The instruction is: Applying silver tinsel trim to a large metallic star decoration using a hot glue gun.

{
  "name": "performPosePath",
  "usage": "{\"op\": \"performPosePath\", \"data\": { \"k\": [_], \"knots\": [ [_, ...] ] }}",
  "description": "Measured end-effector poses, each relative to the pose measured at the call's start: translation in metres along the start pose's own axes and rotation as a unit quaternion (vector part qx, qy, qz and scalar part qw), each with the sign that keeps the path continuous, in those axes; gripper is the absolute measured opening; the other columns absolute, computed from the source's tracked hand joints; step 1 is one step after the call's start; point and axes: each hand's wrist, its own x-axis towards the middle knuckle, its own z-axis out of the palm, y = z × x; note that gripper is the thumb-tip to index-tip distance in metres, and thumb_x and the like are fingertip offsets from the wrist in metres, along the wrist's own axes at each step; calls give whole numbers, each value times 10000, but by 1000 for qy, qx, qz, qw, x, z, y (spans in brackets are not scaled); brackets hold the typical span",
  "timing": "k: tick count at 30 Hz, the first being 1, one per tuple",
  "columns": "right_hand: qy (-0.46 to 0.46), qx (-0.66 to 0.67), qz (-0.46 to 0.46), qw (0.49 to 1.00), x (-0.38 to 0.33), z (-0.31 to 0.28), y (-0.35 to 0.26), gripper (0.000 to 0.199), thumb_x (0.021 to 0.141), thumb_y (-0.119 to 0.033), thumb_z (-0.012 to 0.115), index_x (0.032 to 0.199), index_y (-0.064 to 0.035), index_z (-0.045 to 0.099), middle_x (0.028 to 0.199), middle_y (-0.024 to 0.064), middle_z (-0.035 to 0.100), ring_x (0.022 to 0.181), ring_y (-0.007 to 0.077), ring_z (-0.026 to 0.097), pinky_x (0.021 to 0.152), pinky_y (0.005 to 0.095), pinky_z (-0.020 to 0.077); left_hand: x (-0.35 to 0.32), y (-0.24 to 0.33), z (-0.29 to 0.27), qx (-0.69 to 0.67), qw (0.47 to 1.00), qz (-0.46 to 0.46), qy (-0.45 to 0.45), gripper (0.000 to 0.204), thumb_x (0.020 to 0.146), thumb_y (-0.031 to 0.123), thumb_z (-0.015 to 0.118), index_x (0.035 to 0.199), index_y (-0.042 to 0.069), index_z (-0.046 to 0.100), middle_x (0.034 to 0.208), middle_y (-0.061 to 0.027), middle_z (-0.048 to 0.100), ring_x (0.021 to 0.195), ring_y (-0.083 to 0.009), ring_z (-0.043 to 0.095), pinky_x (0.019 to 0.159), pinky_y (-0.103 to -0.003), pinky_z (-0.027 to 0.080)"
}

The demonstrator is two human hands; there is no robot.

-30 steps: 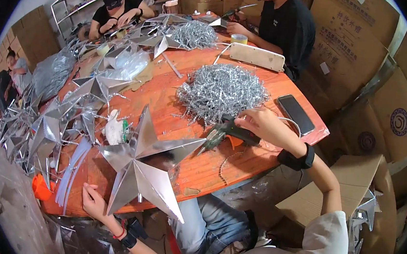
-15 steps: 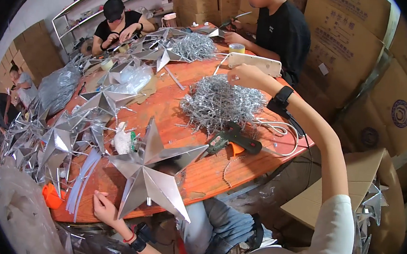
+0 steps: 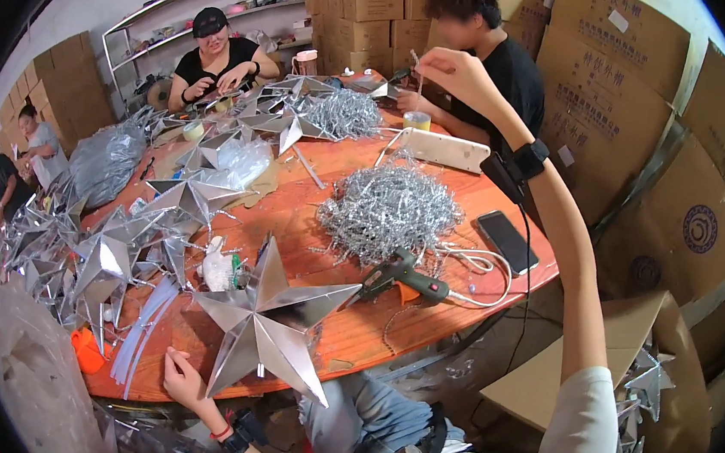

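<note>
My right hand (image 3: 458,75) is raised high over the far right of the table. Its fingers pinch a thin silvery tinsel strand (image 3: 414,58). Below it lies a tangled heap of silver tinsel (image 3: 390,203). At the near edge, my left hand (image 3: 184,376) is curled closed beside a large silver star (image 3: 261,317); what its fingers hold, if anything, is hidden. The star's lower point reaches past the table edge. A dark green glue gun (image 3: 410,278) with an orange trigger lies between star and tinsel, its nozzle toward the star.
A black phone (image 3: 508,242), a white device (image 3: 445,150) and a tape roll (image 3: 417,120) lie at the right. Clear glue sticks (image 3: 142,337) and an orange holder (image 3: 89,351) are near left. More stars (image 3: 103,260) crowd the left. Two people work across the table; cartons (image 3: 608,75) stand behind.
My right hand has risen up and away from the tinsel heap, with a strand in its fingers. The black phone shows now that the arm has lifted. My left hand stays beside the star.
</note>
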Motion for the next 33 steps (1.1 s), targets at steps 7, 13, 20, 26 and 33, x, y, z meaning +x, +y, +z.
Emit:
{"op": "performPosePath", "data": {
  "k": [7,13,20,26,33],
  "knots": [
    [110,67,-35,991,38,-28,0,213,828,-227,613,949,-54,641,789,42,664,698,96,623,600,218,489,-1,2,10,-3,1000,6,-10,365,923,300,413,751,39,601,645,-100,607,616,-318,587,556,-402,427],
    [117,32,46,992,51,-38,-25,218,849,-237,600,995,-85,654,876,14,662,734,66,609,582,186,480,1,2,1,11,1000,-2,-2,366,918,298,420,744,36,606,648,-102,613,618,-315,592,562,-406,431],
    [209,40,-10,977,69,-66,-40,190,859,-151,554,963,4,582,728,65,621,626,103,574,524,257,469,4,2,2,6,1000,6,-8,358,916,303,418,745,53,609,646,-91,613,613,-314,592,550,-407,430],
    [253,146,-42,955,31,-100,-74,120,851,-111,578,948,-45,600,749,23,629,643,73,572,513,198,460,5,6,10,-4,1000,12,-5,362,911,308,425,728,52,605,656,-110,608,639,-317,596,568,-415,431],
    [109,150,16,982,-92,-119,-163,257,891,-242,532,1010,-21,591,817,57,630,665,73,572,536,200,458,-19,7,-47,-214,975,-5,62,261,939,220,367,880,44,551,661,30,384,582,-70,352,478,-205,260]
  ]
}}
